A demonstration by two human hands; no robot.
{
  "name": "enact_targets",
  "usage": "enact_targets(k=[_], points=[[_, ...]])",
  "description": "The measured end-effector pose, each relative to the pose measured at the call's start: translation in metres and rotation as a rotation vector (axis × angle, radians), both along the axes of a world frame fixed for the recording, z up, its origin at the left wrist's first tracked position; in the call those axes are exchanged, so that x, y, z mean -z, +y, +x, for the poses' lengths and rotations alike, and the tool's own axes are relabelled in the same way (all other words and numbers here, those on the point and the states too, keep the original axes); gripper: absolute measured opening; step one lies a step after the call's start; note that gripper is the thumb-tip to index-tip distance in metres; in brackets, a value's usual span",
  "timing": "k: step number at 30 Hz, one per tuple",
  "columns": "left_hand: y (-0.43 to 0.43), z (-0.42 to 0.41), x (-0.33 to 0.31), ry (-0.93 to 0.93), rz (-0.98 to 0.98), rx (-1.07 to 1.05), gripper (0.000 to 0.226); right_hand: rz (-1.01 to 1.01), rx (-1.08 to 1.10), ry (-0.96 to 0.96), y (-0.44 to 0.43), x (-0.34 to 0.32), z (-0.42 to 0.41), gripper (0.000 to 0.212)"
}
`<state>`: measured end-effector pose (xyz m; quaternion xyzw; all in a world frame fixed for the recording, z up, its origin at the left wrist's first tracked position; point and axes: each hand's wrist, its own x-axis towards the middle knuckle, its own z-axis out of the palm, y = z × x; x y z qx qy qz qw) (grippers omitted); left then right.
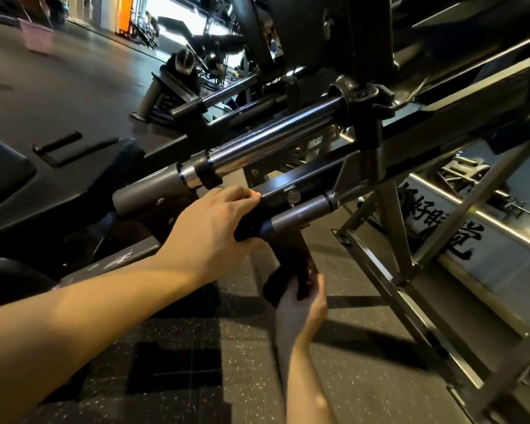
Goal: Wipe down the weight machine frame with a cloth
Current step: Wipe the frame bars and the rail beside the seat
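Note:
The weight machine frame [410, 139] slants across the view, black beams with chrome rods and grey sleeves. A dark cloth [291, 255] is wrapped around the end of a short grey peg [300, 214] low on the frame and hangs down below it. My left hand [208, 228] grips the cloth at the peg's end, fingers curled over it. Lower down, my right hand [300, 307] holds the hanging end of the cloth from beneath.
A diagonal steel brace [389, 270] runs down to the right of my hands. Speckled rubber floor [196, 362] lies below. A black pad [3, 169] sits at the left. A person [182, 67] crouches by another machine in the background. A pink tub [37, 38] stands far left.

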<state>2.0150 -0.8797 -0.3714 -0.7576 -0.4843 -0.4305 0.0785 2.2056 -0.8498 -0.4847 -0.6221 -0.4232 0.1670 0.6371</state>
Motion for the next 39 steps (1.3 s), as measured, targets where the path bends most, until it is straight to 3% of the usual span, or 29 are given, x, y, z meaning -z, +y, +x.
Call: enact_targets(k=[2,4,7,10,14,16,19,24,29,31,36,39], points=[[-0.003,-0.005,0.004,0.017,-0.005,0.012,0.069,-0.250,0.055,0.164,-0.005,0.020,0.019,0.033],[-0.008,-0.010,0.008,0.025,-0.021,0.014,0.072,-0.282,0.119,0.128,-0.018,0.024,0.027,0.019],[-0.016,-0.017,0.016,0.034,-0.021,0.040,0.078,-0.106,0.110,-0.044,-0.040,-0.009,0.017,0.018],[-0.027,-0.024,0.018,0.018,-0.006,0.055,0.071,0.134,-0.009,-0.098,-0.064,-0.070,-0.010,0.027],[-0.032,-0.038,0.018,0.002,-0.006,0.060,0.048,0.413,-0.052,-0.490,-0.073,-0.130,-0.035,0.024],[-0.034,-0.049,0.024,0.015,-0.024,0.048,0.044,0.398,0.012,-0.710,-0.063,-0.136,-0.036,0.026],[-0.037,-0.066,0.035,0.025,-0.066,0.018,0.044,0.354,0.027,-0.883,-0.056,-0.109,-0.042,0.028],[-0.032,-0.077,0.046,-0.002,-0.130,-0.042,0.047,0.337,-0.279,-1.271,-0.062,-0.068,-0.067,0.027],[-0.027,-0.063,0.046,-0.004,-0.116,-0.017,0.042,0.321,0.059,-1.081,-0.053,-0.152,-0.007,0.027],[-0.024,-0.055,0.044,-0.018,-0.105,-0.024,0.038,0.328,0.100,-1.056,-0.050,-0.149,-0.011,0.027],[-0.027,-0.048,0.048,-0.041,-0.112,-0.030,0.031,0.279,-0.287,-1.319,-0.061,-0.074,-0.073,0.030],[-0.035,-0.065,0.060,-0.029,-0.168,-0.078,0.037,0.311,-0.267,-1.317,-0.059,-0.105,-0.048,0.027]])
